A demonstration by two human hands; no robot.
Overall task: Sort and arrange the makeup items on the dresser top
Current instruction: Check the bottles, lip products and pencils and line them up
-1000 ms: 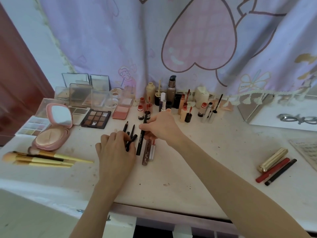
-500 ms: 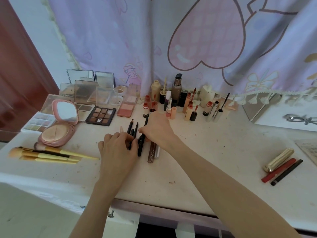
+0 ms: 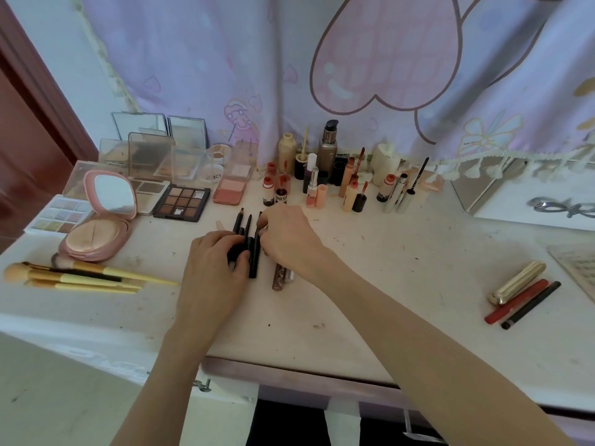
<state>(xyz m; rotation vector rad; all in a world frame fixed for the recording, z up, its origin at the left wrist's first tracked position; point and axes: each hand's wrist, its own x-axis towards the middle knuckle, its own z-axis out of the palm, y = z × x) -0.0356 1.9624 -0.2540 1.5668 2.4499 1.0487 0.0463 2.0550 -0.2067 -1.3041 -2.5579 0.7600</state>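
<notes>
With my left hand (image 3: pixel 215 265) curled round the pencils (image 3: pixel 245 239) mid-dresser (image 3: pixel 386 284) and my right hand (image 3: pixel 286 235) pinching one, I risk rolling them into the tubes (image 3: pixel 283 275) alongside.

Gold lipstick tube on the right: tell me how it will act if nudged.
The gold lipstick tube lies on its side and looks round, so it would probably roll. The red pencil lying against it might stop it one way. Its shiny ribbed shell looks stiff.
</notes>
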